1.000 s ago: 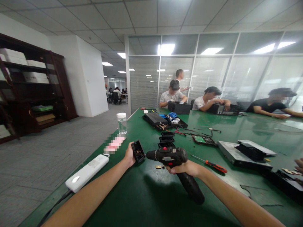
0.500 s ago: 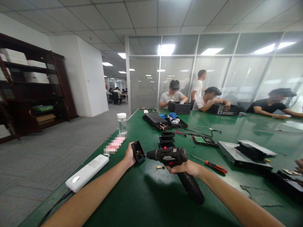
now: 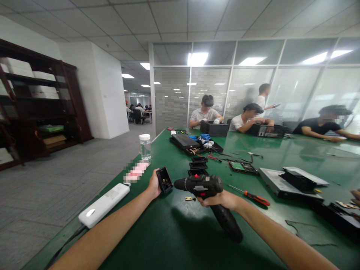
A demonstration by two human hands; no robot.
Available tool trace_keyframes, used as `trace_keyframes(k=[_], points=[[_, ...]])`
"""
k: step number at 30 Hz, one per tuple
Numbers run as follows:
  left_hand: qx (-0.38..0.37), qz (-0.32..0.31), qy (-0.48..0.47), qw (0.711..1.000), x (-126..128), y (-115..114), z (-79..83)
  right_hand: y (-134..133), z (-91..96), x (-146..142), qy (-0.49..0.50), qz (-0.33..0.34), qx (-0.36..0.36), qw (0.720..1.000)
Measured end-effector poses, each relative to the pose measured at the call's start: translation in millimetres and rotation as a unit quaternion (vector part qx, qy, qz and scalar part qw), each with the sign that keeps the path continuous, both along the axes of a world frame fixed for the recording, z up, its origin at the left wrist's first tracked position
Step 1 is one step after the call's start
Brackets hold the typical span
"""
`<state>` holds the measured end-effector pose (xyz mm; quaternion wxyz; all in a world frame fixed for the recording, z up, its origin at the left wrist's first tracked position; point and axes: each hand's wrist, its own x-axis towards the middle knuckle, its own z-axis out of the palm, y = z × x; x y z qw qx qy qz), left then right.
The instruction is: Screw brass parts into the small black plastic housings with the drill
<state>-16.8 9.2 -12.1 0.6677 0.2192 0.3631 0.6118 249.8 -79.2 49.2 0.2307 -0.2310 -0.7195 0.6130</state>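
Note:
My left hand (image 3: 153, 184) grips a small black box-shaped housing (image 3: 164, 180) by its left side, its hollow side tilted towards the drill. Some small brass-coloured parts show inside. My right hand (image 3: 225, 199) is closed around the handle of a black cordless drill (image 3: 203, 185), which lies sideways with its nose pointing left. The drill's bit reaches into the housing; where its tip touches is too small to tell. Below the drill's nose, a small brass-coloured piece (image 3: 188, 198) lies on the green table (image 3: 157, 240). Behind the drill stand several similar black housings (image 3: 198, 165) in a row.
An orange-and-black screwdriver (image 3: 256, 198) lies right of the drill. Further right are metal-and-black casings (image 3: 277, 183) and a green circuit board (image 3: 239, 167). A white power strip (image 3: 104, 205) and a clear bottle (image 3: 145, 147) stand left. Co-workers sit across the table.
My hands, the drill and the housing have hardly moved. In the background, a standing person has walked to the right.

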Motion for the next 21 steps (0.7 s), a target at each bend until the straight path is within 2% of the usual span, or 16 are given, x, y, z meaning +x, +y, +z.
trace_keyframes(k=[21], points=[[0.008,0.003,0.003,1.0,-0.2,-0.4,0.4,-1.2,3.0,-0.8,0.003,-0.001,0.006,1.0]])
